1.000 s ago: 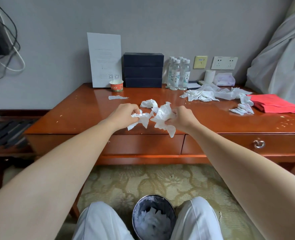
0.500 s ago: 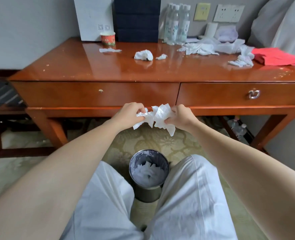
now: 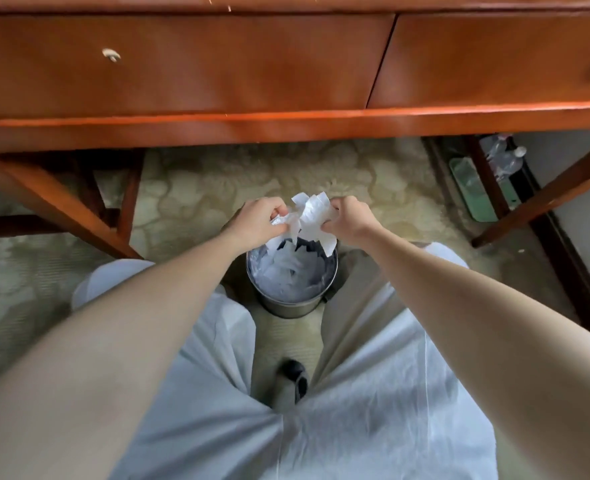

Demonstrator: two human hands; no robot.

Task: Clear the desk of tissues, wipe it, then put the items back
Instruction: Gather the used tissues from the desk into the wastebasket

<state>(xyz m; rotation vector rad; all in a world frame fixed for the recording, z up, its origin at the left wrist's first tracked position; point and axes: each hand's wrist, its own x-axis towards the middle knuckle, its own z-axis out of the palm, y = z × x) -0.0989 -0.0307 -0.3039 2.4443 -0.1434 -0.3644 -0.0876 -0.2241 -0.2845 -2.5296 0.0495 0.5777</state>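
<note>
Above the bin: both hands hold one bunch of crumpled tissues (image 3: 309, 216), white, just over the open mouth of the waste bin (image 3: 291, 303).
Left hand (image 3: 258, 221): fingers closed around the left side of the bunch, knuckles up.
Right hand (image 3: 349, 220): fingers closed around the right side of the bunch; a loose tail of tissue hangs down from this side toward the bin rim.
Tissues, position: off the counter, between the two hands, not touching the bin as far as can be told.
Waste bin: round, metal, lined with a dark bag, standing on the floor between the person's knees; white tissues already lie inside.
Counter (image 3: 286, 123): red-brown wood, only its front shows, across the upper view; two drawer fronts side by side, a small metal knob (image 3: 111, 55) on the left drawer, a handle at the right edge.
Floor: pale patterned carpet (image 3: 217, 188).
Person: seated, white trousers (image 3: 373, 393); a dark shoe (image 3: 293, 374) shows between the legs.
Under the counter, right: plastic bottles (image 3: 504, 155), blurred.
</note>
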